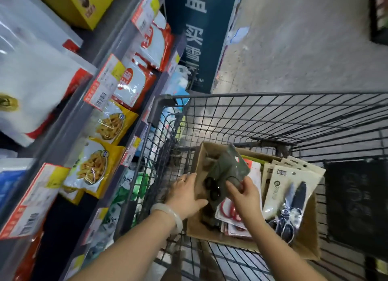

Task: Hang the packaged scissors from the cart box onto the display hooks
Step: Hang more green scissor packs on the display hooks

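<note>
A view from above looks down into a wire shopping cart (pixel 273 117) standing in a store aisle, with both bare forearms reaching forward into it from the bottom edge. A cardboard box (pixel 302 238) sits in the cart, against its near left side, and holds several packs of scissors.

The left hand (pixel 186 194), with a pale bangle (pixel 168 214) on the wrist and a ring on one finger, lies over the left wall of the box. Its fingers are nearly straight and pressed flat against the back of a dark green pack of scissors (pixel 226 169), the thumb tucked under the pack's lower edge. The right hand (pixel 244 196) comes in from the right, its fingers curled and pinching the lower right edge of the same pack. The green pack is lifted and tilted above the left part of the box, its black handles showing between the two hands.

Below it lie packs with red-handled scissors (pixel 230 212). Beige packs of scissors (pixel 287 188) lean along the right side of the box.

To the left of the cart run store shelves (pixel 117 56) with price tags (pixel 105 81) on their edges and bags of food (pixel 109 123) in yellow, red and white.
</note>
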Demonstrator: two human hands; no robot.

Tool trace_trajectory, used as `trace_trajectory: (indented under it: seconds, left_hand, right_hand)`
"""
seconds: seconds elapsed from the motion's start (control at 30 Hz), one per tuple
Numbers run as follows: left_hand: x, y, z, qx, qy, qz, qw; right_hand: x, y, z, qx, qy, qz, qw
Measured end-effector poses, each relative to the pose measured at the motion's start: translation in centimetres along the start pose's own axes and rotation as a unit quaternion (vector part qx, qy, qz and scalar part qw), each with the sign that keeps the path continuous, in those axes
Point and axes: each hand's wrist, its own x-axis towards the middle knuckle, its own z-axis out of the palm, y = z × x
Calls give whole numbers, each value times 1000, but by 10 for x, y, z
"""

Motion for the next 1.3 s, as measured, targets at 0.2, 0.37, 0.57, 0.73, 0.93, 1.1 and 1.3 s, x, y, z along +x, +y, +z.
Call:
trace_trajectory:
  seconds: [0.2, 0.37, 0.57, 0.73, 0.93, 1.1, 1.3]
  left_hand:
    - [-16, 20, -19, -256, -50, -15, 965]
    - [-20, 1, -21, -365, 5, -89, 927]
    - [-13, -29, -17, -284, 72, -148, 945]
    - [-3, -38, -12, -266, 70, -161, 948]
    - [5, -38, -11, -289, 72, -170, 939]
    - [3, -41, -13, -309, 70, -160, 935]
    - [-12, -30, -22, -316, 68, -135, 937]
  right_hand:
    - [-20, -42, -25, 131, -171, 56, 975]
    - [-1, -20, -12, -27, -95, 59, 993]
    - [16, 31, 21, -438, -22, -61, 896]
    - [38, 44, 47, -502, 28, -60, 862]
    - [45, 66, 54, -520, 35, -61, 851]
    - [44, 64, 52, -491, 24, -56, 869]
    - [25, 43, 28, -303, 60, -30, 951]
